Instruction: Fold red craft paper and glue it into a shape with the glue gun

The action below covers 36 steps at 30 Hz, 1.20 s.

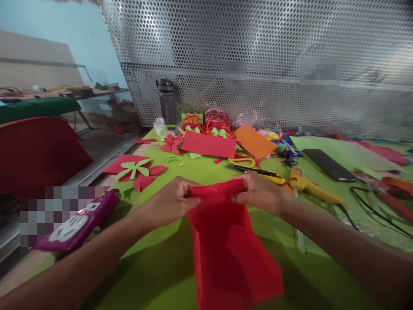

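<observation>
Left hand (pixel 176 199) and right hand (pixel 262 194) pinch red paper (pixel 226 254) at its far edge, apparently mid-fold; creasing calls for an even grip.

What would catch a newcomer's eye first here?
Probably the bright red folded paper, held up front and center by both hands, left and right. Next, the shiny perforated metal panel behind the table, then the yellow glue gun beside the right forearm.

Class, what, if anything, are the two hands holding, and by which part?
A folded red sheet, held by its far edge: left hand at the left end, right hand at the right end.
</observation>
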Each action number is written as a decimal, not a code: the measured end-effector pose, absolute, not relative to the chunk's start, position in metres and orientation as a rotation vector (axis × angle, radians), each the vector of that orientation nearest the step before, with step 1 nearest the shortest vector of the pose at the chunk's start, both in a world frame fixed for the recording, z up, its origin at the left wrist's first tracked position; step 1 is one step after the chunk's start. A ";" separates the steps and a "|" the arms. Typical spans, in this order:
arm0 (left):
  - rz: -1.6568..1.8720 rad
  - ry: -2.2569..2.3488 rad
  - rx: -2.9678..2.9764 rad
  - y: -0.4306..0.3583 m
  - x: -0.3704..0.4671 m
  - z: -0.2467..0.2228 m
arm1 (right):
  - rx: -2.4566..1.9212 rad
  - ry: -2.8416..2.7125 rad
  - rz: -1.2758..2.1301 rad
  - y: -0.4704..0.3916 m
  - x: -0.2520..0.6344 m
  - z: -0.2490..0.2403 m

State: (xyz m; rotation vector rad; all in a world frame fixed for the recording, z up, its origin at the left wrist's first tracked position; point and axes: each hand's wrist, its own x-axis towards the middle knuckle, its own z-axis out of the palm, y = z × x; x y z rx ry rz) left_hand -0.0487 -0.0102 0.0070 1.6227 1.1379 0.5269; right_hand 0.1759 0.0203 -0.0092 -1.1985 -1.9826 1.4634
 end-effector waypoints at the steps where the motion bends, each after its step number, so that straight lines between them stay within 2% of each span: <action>1: 0.525 1.137 1.627 -0.009 -0.049 0.006 | -1.197 -1.938 1.484 0.021 0.176 -0.011; 8: 0.586 1.064 1.602 -0.005 -0.050 -0.001 | -1.270 -1.721 1.399 0.016 0.166 -0.009; 13: 0.601 1.023 1.614 -0.007 -0.050 0.000 | -1.117 -1.666 1.652 0.015 0.165 -0.009; 29: 0.462 1.218 1.943 -0.010 -0.045 0.004 | -1.037 -2.484 1.676 0.032 0.193 0.011; 33: 0.486 1.200 1.932 -0.011 -0.044 0.006 | -1.050 -2.524 1.525 0.029 0.189 0.011; 36: 0.480 1.208 1.940 -0.014 -0.042 0.007 | -1.270 -2.490 1.179 0.020 0.177 0.010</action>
